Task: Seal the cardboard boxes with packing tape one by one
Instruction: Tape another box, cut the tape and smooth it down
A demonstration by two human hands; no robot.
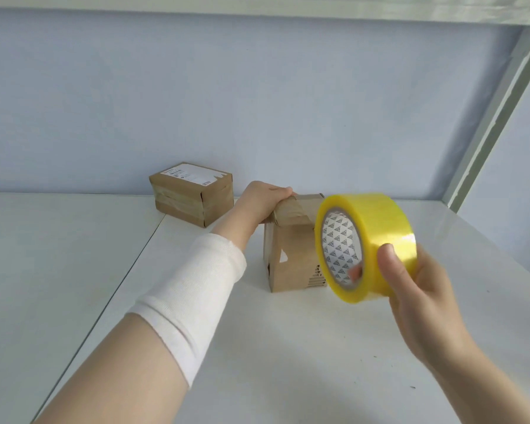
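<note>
Fingers of the right hand curl round a yellow translucent roll of packing tape, held just right of a small brown cardboard box mid-counter. The left hand hooks its fingers over that box's far top edge. A second taped brown box sits by the white counter's back edge.

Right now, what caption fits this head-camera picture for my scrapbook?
The left hand grips a brown cardboard box on the white table while the right hand holds a yellow roll of packing tape.

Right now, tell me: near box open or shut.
Shut: tape crosses the closed top of the near box, held by the left hand; the right hand holds the tape roll.
</note>
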